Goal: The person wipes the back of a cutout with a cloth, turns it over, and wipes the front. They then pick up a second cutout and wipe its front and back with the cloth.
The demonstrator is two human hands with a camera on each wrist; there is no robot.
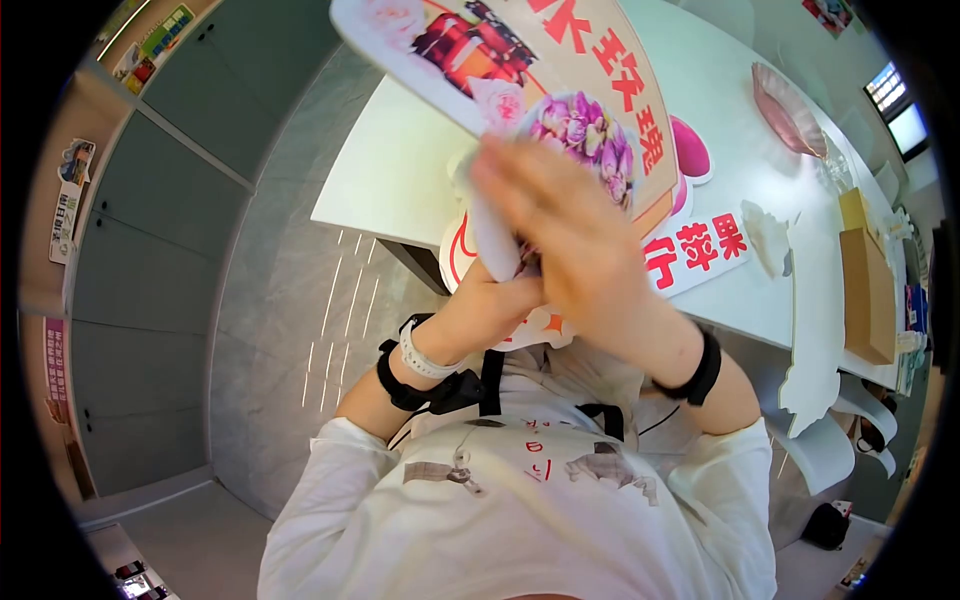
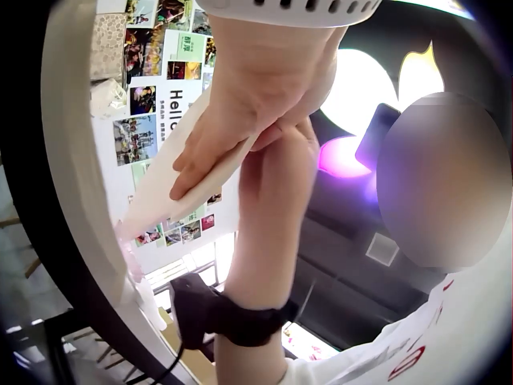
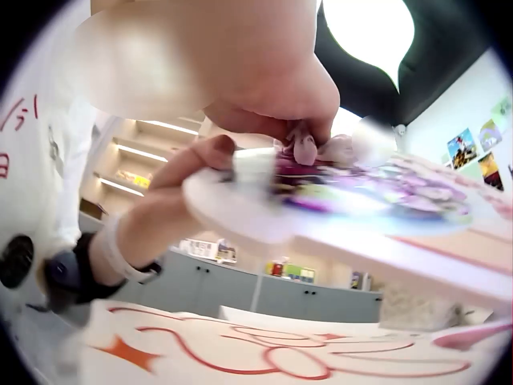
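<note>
A large printed sign board (image 1: pixel 560 50) with red characters, roses and purple flowers is held up tilted in front of my chest. My left hand (image 1: pixel 500 295) grips its lower edge, fingers on the pale back of the board (image 2: pixel 160 192) and thumb (image 3: pixel 200 156) on the front. My right hand (image 1: pixel 560 220), blurred, lies across the printed face over the purple flowers, fingers stretched up and to the left. In the right wrist view its fingertips (image 3: pixel 304 148) touch the board (image 3: pixel 361 200) at the flower picture. Whether they pinch anything is hidden.
A white table (image 1: pixel 400 170) stands ahead. On it lie a white sign with red characters (image 1: pixel 700 250), a pink cut-out (image 1: pixel 690 150), a pink glass dish (image 1: pixel 785 95), cardboard boxes (image 1: pixel 865 280) and white cut pieces (image 1: pixel 815 330). Grey cabinets (image 1: pixel 150 250) line the left.
</note>
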